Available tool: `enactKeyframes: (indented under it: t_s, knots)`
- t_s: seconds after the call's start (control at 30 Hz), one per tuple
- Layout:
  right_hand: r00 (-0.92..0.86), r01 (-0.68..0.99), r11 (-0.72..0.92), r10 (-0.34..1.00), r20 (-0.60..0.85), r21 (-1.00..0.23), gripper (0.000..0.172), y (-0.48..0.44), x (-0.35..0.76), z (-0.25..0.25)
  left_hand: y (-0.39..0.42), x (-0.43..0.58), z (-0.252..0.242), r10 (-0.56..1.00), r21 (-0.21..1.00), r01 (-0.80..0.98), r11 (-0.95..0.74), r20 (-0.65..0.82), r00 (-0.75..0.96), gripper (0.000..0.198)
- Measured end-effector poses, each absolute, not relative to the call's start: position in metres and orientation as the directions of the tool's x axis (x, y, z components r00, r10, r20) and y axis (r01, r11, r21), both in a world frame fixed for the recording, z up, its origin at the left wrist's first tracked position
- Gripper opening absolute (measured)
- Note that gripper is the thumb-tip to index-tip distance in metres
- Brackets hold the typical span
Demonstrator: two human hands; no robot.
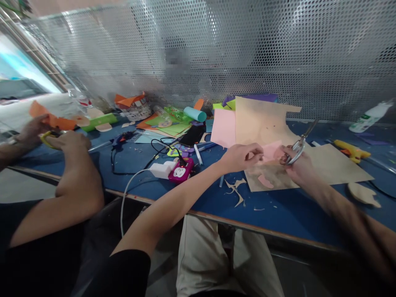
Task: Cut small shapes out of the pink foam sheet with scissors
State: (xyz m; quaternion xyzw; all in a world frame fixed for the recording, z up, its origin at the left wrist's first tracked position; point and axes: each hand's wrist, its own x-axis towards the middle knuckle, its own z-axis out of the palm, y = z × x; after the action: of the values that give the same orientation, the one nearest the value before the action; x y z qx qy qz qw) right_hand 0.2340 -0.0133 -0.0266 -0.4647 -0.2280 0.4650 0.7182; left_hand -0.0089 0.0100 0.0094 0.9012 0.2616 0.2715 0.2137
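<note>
Between my two hands is a small pink piece of paper (272, 151). Thumb and fingers of my left hand (241, 157) pinch its left edge. My right hand (293, 165) is closed around the handles of metal scissors (299, 147), whose blades point up and away from the paper. Its fingertips also touch the pink piece's right end. Under both hands lies a large tan sheet (337, 165), with a pink scrap (265, 181) on it. Behind them, another tan sheet (262, 119) and a pink sheet (223, 128) lean against the mesh panel.
At left a co-worker's hands hold orange foam or paper (63, 123) and yellow-handled scissors (49, 140). A pink power adapter (182, 170) with cables is left of my arm. A yellow glue gun (352, 152), a white bottle (371, 116) and paper scraps (236, 192) lie around.
</note>
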Motion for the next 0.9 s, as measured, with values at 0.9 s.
enactKeyframes:
  t_s: [0.9]
  knots:
    - [0.452,0.093,0.373,0.811,0.373,-0.923,0.032,-0.021,0.219,-0.036,0.026,-0.007,0.0,0.743,0.671,0.369,-0.642,0.428,0.515,0.036]
